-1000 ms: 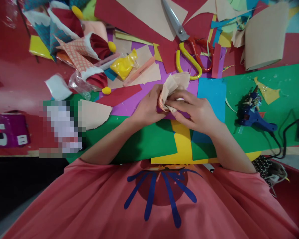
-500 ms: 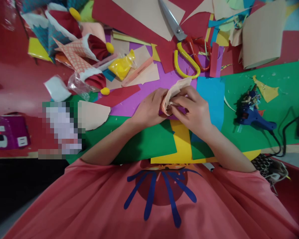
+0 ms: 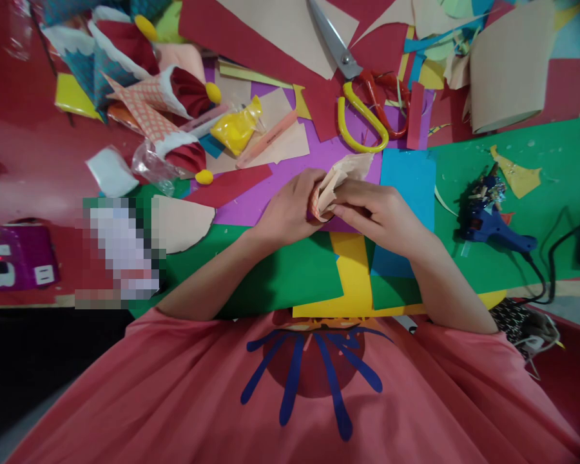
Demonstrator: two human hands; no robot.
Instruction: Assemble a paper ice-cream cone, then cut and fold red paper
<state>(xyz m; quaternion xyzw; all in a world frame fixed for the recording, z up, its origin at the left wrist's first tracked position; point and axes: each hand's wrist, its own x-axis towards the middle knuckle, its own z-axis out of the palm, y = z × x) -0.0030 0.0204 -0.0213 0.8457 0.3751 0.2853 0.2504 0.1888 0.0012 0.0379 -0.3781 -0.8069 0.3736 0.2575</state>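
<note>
A piece of folded paper (image 3: 329, 188), cream with an orange check pattern along its lower left side, is curled between my hands over the purple sheet (image 3: 244, 200). My left hand (image 3: 294, 205) wraps round its left side, fingers bent. From the right, my right hand (image 3: 374, 209) pinches the paper's edge with thumb and fingers; the fingertips are partly hidden by the folds. Just beyond them lie large scissors (image 3: 362, 116) with one yellow and one red handle. A blue glue gun (image 3: 495, 225) rests to the right on a green sheet (image 3: 555, 193).
At the upper left sit several paper cones (image 3: 174, 90) with white rims and dark red insides. Near them are a yellow plastic packet (image 3: 239, 127) and a white packet (image 3: 111, 172). A purple power block (image 3: 22, 258) is at far left; a rolled cream sheet (image 3: 510, 71) stands upper right.
My right hand has turned flatter and shifted slightly, its fingers now deeper behind the paper's folds. The paper has been bent further inward. My left hand stays nearly in place.
</note>
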